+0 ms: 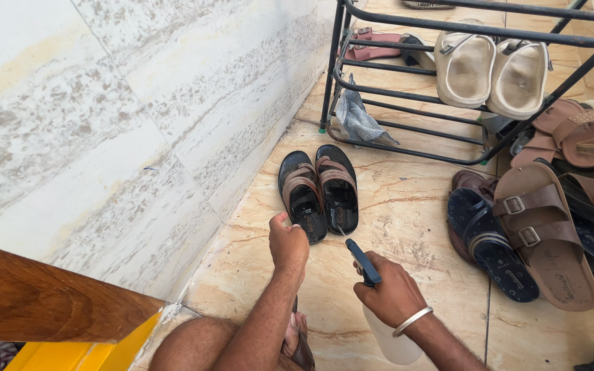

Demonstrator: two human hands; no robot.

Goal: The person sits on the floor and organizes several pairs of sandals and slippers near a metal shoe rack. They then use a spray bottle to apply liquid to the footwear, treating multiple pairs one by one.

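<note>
Gripping a spray bottle, the right hand is aiming at 2 black sandals. The left hand is hovering half-curled, empty, just beside them. A metal shoe rack is standing behind, more sandals lying right.

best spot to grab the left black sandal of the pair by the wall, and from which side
Grip the left black sandal at its heel end, where the sole is bare behind the brown straps, coming from the near side. That heel points toward the person and the left hand is already at it. Its right edge lies against the other sandal, so a sideways pinch there looks awkward. The right hand holds a spray bottle.
</note>
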